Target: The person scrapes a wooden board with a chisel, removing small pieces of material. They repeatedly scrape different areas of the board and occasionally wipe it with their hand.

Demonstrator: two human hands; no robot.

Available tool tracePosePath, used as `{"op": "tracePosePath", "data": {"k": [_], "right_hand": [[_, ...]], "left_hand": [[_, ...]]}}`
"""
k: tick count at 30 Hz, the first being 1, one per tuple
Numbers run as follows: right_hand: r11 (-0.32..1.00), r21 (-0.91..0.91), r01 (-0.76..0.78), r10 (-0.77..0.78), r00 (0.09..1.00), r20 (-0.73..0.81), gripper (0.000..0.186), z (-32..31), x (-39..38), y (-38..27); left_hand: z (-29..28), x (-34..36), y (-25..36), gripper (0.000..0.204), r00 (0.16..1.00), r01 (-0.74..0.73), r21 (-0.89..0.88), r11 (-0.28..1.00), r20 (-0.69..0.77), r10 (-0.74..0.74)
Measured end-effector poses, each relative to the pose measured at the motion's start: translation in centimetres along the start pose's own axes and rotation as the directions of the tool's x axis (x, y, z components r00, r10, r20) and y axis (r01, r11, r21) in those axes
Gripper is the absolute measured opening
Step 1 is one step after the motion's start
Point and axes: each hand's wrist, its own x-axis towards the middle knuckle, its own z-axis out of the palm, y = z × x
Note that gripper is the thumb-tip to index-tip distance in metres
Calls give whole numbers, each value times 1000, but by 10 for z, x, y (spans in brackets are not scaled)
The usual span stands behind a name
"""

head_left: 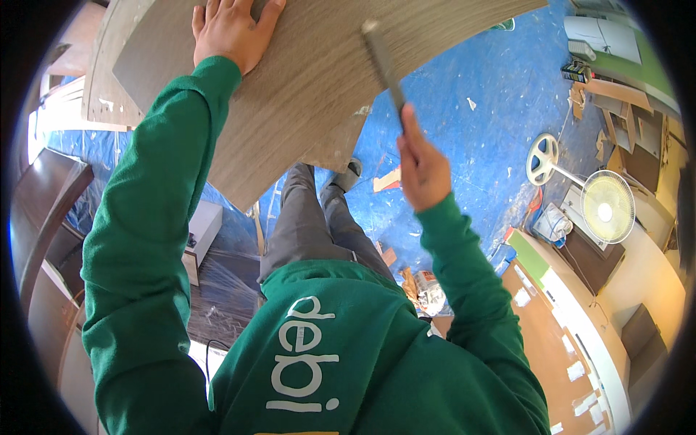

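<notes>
A large wood-grain board (283, 109) lies in front of me, its near corner pointing toward my body. My left hand (233, 35) rests flat on its upper left part, fingers spread. To the right, my right hand (426, 172) is closed around one end of a long, narrow grey file (384, 67). The file is blurred by motion, and its far end reaches over the board's right edge. Whether it touches the board I cannot tell.
A blue sheet (464, 145) covers the floor, with scraps on it. A white pedestal fan (606, 206) stands to the right, near cardboard and panels. At lower left is a white box-like unit (206, 230); a dark curved frame (54, 225) stands farther left.
</notes>
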Motion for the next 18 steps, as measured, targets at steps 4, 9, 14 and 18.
{"op": "tracePosePath", "data": {"k": [4, 9, 14, 18], "right_hand": [[984, 13, 177, -175, 982, -64, 52, 1, 0, 3], [966, 190, 177, -133, 965, -224, 48, -1, 20, 11], [922, 5, 388, -383, 911, -155, 54, 3, -1, 21], [986, 42, 164, -156, 976, -151, 53, 1, 10, 27]], "left_hand": [[0, -3, 2, 71, 1000, 3, -19, 1000, -7, -3], [0, -2, 2, 71, 1000, 1, -15, 1000, 12, -1], [-1, 1, 2, 72, 999, 22, 8, 1000, 47, -22], [-2, 0, 4, 72, 998, 30, 10, 999, 53, -31]]}}
